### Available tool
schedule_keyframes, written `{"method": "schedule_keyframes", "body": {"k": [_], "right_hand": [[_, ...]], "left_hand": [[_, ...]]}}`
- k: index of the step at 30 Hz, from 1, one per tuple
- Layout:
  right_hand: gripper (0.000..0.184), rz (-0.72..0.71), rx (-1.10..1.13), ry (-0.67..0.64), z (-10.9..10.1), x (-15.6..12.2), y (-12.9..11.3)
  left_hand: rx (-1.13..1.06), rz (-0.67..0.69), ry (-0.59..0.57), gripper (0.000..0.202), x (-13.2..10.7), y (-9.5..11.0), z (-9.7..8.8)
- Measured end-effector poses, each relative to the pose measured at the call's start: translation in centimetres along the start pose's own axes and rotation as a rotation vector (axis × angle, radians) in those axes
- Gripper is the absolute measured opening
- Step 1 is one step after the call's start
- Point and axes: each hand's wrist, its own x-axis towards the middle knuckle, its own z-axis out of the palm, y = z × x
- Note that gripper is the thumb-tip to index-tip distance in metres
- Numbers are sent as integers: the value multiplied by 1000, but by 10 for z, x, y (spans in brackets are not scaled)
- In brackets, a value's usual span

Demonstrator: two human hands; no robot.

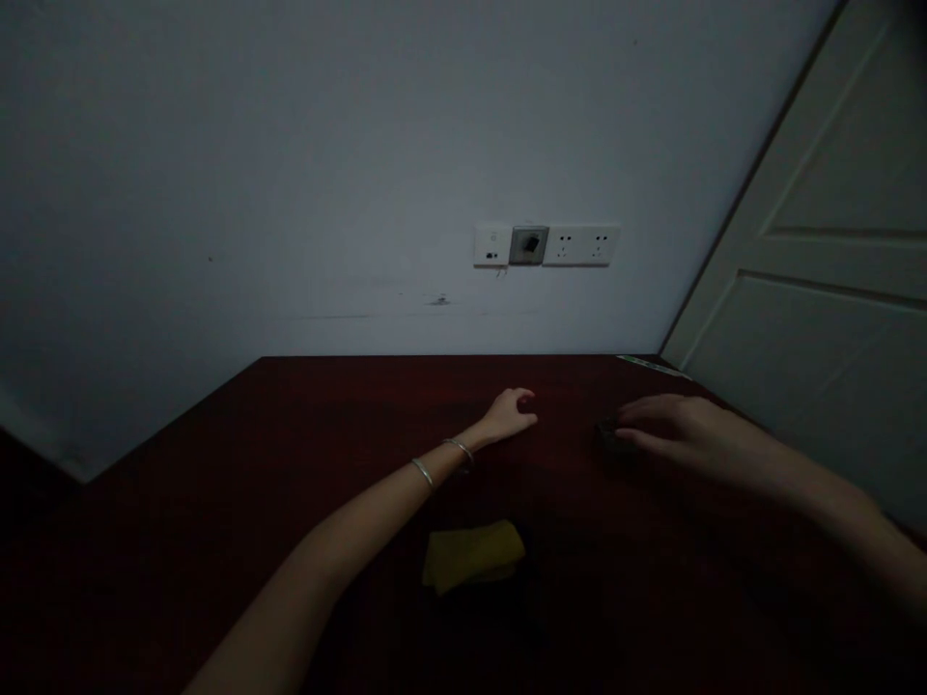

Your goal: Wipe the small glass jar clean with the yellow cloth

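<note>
My left hand [508, 415], with two bangles [459, 448] at the wrist, reaches over the dark red table [348, 396]. Its fingers curl forward, and a gap separates them from the thumb with nothing between. On the right, the fingertips and thumb of my right hand [681, 427] close on a small dark object [612, 436] at the tabletop. Dim light hides what kind of thing it is. A folded yellow cloth [474, 555] lies on the table nearer to me, below my left forearm and apart from both hands.
Behind the table rises a pale wall [325, 174] with a row of sockets [579, 246]. A panelled white door [832, 290] stands along the right side. Near the table's back right corner lies a thin light strip [652, 366].
</note>
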Motion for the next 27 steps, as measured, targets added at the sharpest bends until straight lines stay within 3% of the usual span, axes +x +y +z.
{"method": "schedule_keyframes", "body": {"k": [3,6,10,15,19,27], "right_hand": [[34,-156,-69,-29,23,22,-42],[35,-240,-50,-27,60,48,-66],[45,-243,-29,-28,118,81,-67],[58,-153,-62,-27,172,106,-53],[59,-82,-71,-27,191,110,-47],[56,-59,-57,-16,196,108,-40]], "left_hand": [[69,-46,100,38,-17,-26,-30],[157,-77,154,32,-38,-49,-53],[270,-72,161,33,-60,-67,-68],[386,-64,116,39,-65,-73,-67],[477,-86,88,45,-63,-71,-60],[600,-77,56,48,-65,-68,-53]]}}
